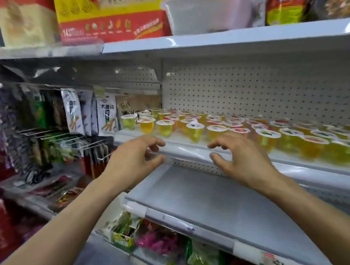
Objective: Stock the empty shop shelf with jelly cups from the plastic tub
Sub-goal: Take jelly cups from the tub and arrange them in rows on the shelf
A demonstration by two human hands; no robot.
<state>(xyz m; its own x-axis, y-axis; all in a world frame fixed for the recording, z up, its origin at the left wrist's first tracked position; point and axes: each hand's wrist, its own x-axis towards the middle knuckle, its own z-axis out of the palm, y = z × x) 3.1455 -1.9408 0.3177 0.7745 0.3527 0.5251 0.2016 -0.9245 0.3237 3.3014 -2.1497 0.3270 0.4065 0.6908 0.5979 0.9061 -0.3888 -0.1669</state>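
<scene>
Shop shelf (296,165) holds jelly cups (193,131); left hand (136,156) and right hand (243,159) show loose, empty grips.

Both hands — left (136,156), right (240,159) — reach forward, fingers loosely curled, empty.

Jelly cups (194,131) upright on shelf (181,141), tub (207,12) above

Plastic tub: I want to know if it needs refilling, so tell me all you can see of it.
The plastic tub is whitish, translucent, rectangular, with rounded corners and an out-turned rim. It stands upright on the upper shelf near its front edge, between a yellow-and-red carton and a red-and-green packet. It is blurred; a dark patch shows faintly through its lower wall, contents unclear. The left hand and right hand are lower down, off it.
</scene>
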